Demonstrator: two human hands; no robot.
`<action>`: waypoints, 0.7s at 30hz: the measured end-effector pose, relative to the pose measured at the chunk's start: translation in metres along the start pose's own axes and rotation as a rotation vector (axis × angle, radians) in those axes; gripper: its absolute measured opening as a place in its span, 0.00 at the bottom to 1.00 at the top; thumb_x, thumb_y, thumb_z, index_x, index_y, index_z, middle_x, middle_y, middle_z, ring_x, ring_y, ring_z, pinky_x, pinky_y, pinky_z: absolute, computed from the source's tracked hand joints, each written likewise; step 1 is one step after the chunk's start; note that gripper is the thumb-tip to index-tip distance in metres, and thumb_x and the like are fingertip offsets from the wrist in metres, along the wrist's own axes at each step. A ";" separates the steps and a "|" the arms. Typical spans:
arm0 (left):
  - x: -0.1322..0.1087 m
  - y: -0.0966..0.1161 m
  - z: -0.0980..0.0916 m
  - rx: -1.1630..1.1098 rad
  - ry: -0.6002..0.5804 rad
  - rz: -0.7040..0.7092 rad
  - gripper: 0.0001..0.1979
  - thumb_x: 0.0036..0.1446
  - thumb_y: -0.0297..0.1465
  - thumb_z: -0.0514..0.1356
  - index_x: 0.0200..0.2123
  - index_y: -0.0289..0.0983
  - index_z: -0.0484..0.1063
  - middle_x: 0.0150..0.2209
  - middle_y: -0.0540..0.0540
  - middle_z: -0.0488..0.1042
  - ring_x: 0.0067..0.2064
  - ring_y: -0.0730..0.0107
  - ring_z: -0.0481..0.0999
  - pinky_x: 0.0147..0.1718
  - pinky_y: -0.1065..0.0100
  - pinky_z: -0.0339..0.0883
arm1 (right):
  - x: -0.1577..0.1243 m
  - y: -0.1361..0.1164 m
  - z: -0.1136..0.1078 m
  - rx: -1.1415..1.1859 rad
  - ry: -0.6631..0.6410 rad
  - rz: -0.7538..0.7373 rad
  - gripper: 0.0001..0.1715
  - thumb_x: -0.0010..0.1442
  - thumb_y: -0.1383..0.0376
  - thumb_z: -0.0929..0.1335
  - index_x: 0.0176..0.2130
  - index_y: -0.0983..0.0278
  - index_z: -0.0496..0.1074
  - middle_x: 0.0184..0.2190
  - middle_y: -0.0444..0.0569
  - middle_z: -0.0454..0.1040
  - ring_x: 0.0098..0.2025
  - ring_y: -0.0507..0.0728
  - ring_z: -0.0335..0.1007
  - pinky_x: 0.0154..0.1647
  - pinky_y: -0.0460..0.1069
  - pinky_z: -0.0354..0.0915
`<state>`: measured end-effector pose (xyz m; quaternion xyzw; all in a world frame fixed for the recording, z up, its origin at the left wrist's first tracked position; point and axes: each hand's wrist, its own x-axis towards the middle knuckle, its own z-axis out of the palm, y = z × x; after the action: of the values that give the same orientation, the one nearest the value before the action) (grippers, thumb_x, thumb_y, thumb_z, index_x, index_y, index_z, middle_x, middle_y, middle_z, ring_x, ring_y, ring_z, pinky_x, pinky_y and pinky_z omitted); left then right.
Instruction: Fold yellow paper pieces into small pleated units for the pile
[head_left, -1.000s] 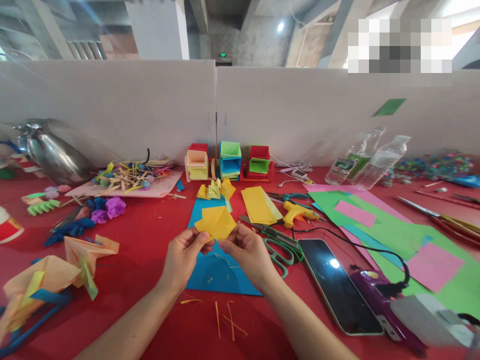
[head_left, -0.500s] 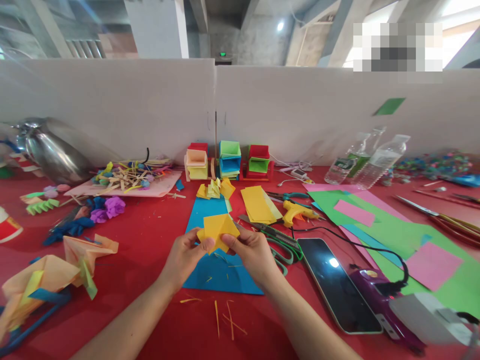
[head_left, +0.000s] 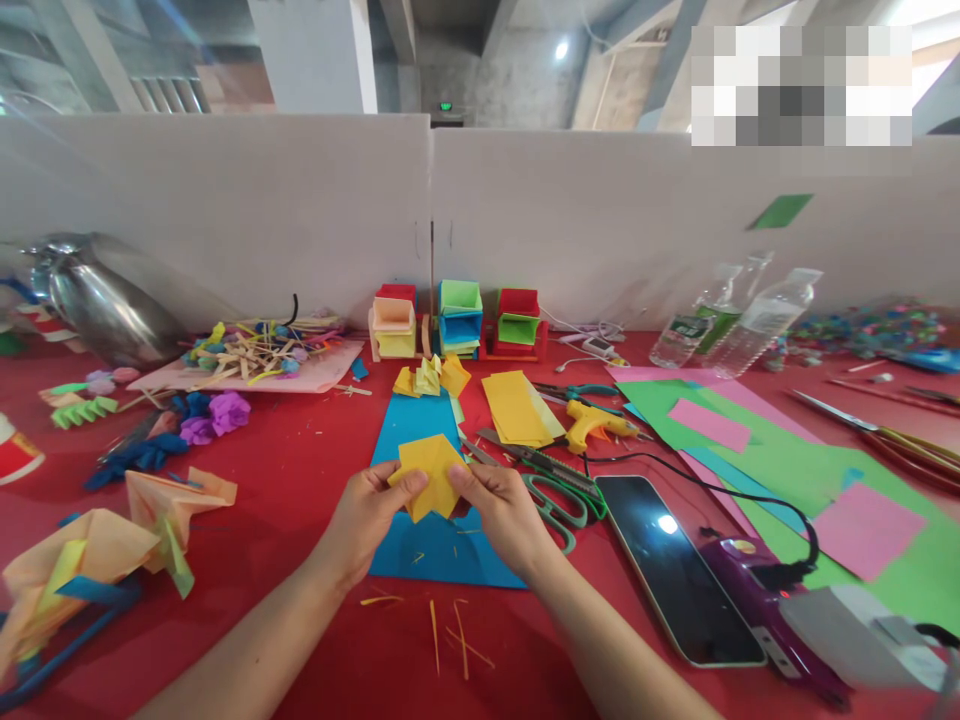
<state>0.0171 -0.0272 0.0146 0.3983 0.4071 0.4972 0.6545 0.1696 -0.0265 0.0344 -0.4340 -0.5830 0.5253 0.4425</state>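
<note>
A small piece of yellow folded paper (head_left: 429,470) is held up over the blue sheet (head_left: 420,555), with crease lines across its face. My left hand (head_left: 375,505) pinches its left edge, thumb in front. On the other edge, my right hand (head_left: 499,505) grips it the same way; the fingers behind the paper are partly hidden. Yellow folded scraps (head_left: 431,378) lie at the far end of the blue sheet. Thin yellow offcuts (head_left: 433,635) are scattered on the red table near my forearms. Green-handled scissors (head_left: 559,510) rest just right of my right hand.
To the right are yellow sheets (head_left: 521,408), a yellow glue gun (head_left: 596,427), a utility knife (head_left: 551,465), a phone (head_left: 679,570) and a purple power strip (head_left: 772,610). Small paper boxes (head_left: 460,325) stand along the white partition (head_left: 225,210). Peach paper shapes (head_left: 90,555) lie left.
The yellow paper has been turned and opened flatter between my hands, now showing a squarer face. Both hands stay in nearly the same place, still gripping its edges.
</note>
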 end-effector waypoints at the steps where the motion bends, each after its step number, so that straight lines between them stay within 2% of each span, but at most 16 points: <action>1: 0.000 0.001 0.000 -0.004 -0.010 -0.002 0.14 0.47 0.36 0.64 0.36 0.34 0.75 0.31 0.45 0.78 0.31 0.66 0.77 0.31 0.69 0.68 | 0.000 0.001 -0.001 -0.008 -0.010 0.000 0.27 0.54 0.48 0.62 0.20 0.66 0.68 0.17 0.45 0.66 0.22 0.51 0.60 0.24 0.46 0.57; 4: 0.000 0.007 -0.002 0.018 -0.006 -0.016 0.15 0.46 0.35 0.65 0.36 0.34 0.75 0.30 0.45 0.78 0.30 0.66 0.77 0.30 0.69 0.68 | 0.002 0.003 -0.005 -0.068 -0.033 -0.014 0.25 0.55 0.50 0.63 0.21 0.66 0.68 0.18 0.45 0.66 0.23 0.51 0.61 0.25 0.46 0.57; 8: 0.000 0.008 -0.003 0.044 0.008 -0.026 0.15 0.44 0.35 0.66 0.36 0.33 0.74 0.28 0.46 0.77 0.28 0.69 0.75 0.30 0.70 0.67 | 0.004 0.006 -0.007 -0.074 -0.053 -0.002 0.18 0.51 0.54 0.68 0.22 0.66 0.68 0.19 0.42 0.65 0.23 0.49 0.59 0.25 0.45 0.57; 12: -0.002 0.001 0.001 0.002 0.006 0.032 0.14 0.44 0.37 0.65 0.33 0.34 0.74 0.28 0.47 0.76 0.27 0.73 0.72 0.28 0.72 0.66 | 0.005 0.009 -0.004 0.017 0.089 0.012 0.18 0.51 0.54 0.68 0.22 0.67 0.69 0.17 0.42 0.65 0.21 0.49 0.58 0.23 0.44 0.55; 16: -0.004 -0.005 0.006 0.067 -0.048 -0.024 0.16 0.44 0.37 0.66 0.35 0.34 0.74 0.29 0.45 0.76 0.27 0.72 0.73 0.28 0.71 0.66 | 0.004 0.009 -0.001 0.114 0.175 0.007 0.17 0.50 0.55 0.69 0.24 0.67 0.71 0.18 0.43 0.67 0.22 0.49 0.59 0.24 0.45 0.56; 18: -0.003 -0.006 0.006 0.103 -0.004 -0.012 0.14 0.45 0.36 0.65 0.34 0.34 0.75 0.27 0.46 0.76 0.27 0.73 0.72 0.28 0.72 0.65 | 0.004 0.008 0.000 0.118 0.178 0.015 0.17 0.49 0.55 0.70 0.23 0.67 0.71 0.18 0.43 0.66 0.22 0.49 0.58 0.24 0.44 0.55; 21: -0.001 -0.004 0.004 0.141 0.089 0.062 0.10 0.46 0.36 0.64 0.27 0.34 0.74 0.24 0.48 0.75 0.25 0.74 0.70 0.27 0.73 0.64 | 0.003 0.008 0.002 0.108 0.157 0.049 0.18 0.47 0.55 0.71 0.21 0.67 0.70 0.17 0.42 0.65 0.22 0.48 0.57 0.23 0.44 0.54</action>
<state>0.0221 -0.0297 0.0121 0.4335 0.4573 0.5046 0.5903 0.1673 -0.0230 0.0262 -0.4635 -0.5063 0.5311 0.4967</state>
